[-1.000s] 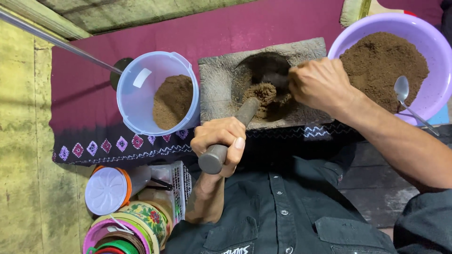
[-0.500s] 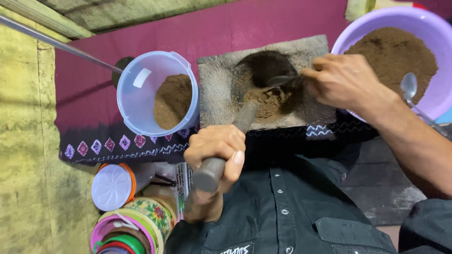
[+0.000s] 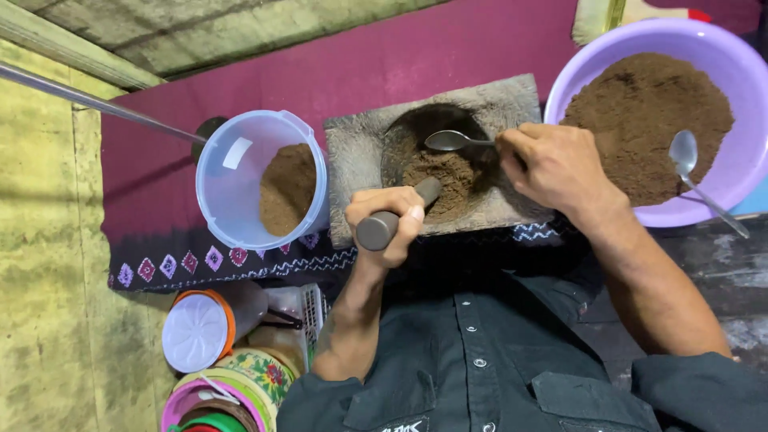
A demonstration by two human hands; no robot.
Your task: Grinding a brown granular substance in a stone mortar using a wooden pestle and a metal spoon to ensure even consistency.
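Raised since before, right hand's (image 3: 560, 164) spoon (image 3: 450, 141) seems empty over brown powder (image 3: 448, 176).

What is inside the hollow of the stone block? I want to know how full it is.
The stone block holds brown powder in its hollow, with the pestle and spoon reaching in. The hollow's bottom is covered by powder, so its depth cannot be seen.

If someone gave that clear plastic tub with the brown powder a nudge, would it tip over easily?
Probably yes. The clear tub already leans on its side, powder heaped against the lower wall, so it looks light and thin-walled. Its round wall may let it roll on the cloth, though the stone block beside it might stop it.
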